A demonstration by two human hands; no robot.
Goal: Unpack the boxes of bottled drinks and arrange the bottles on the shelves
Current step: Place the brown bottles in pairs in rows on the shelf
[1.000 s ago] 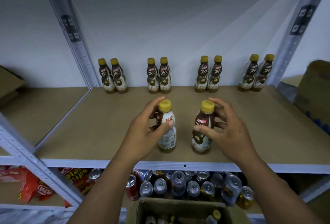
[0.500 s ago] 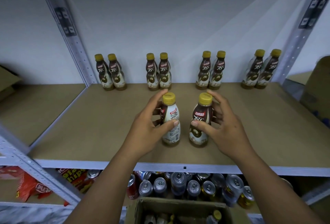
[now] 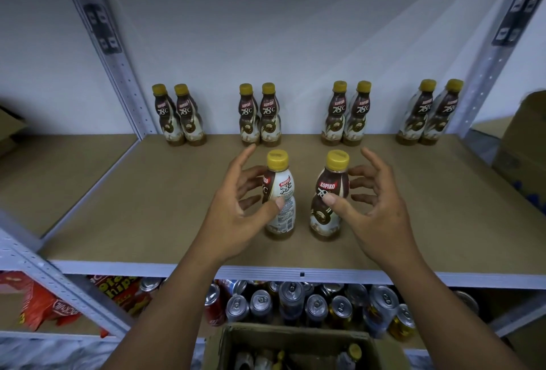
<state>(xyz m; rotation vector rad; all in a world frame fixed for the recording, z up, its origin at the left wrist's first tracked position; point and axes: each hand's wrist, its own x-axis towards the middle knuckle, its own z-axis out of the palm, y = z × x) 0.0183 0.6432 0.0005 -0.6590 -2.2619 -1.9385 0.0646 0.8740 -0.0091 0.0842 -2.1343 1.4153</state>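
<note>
Two brown-and-white Kopiko 78°C bottles with yellow caps stand upright side by side on the brown shelf board (image 3: 141,210), near its front. My left hand (image 3: 236,210) is spread around the left bottle (image 3: 282,189), thumb tip on its label, fingers loose behind it. My right hand (image 3: 378,207) is spread beside the right bottle (image 3: 332,183), thumb tip touching its front, fingers fanned out just off its side. Along the back wall stand several more bottles (image 3: 260,115) in spaced pairs. An open cardboard box (image 3: 295,337) with more bottles sits below me.
Grey metal uprights (image 3: 118,59) frame the shelf at left and right. The lower shelf holds several drink cans (image 3: 295,301) and red snack bags (image 3: 38,304). Another cardboard box (image 3: 526,148) stands on the neighbouring shelf at right.
Both hands pushed the two bottles a little further onto the shelf, then loosened. The fingers that wrapped the bottles are now spread off them, only the thumbs touching.
</note>
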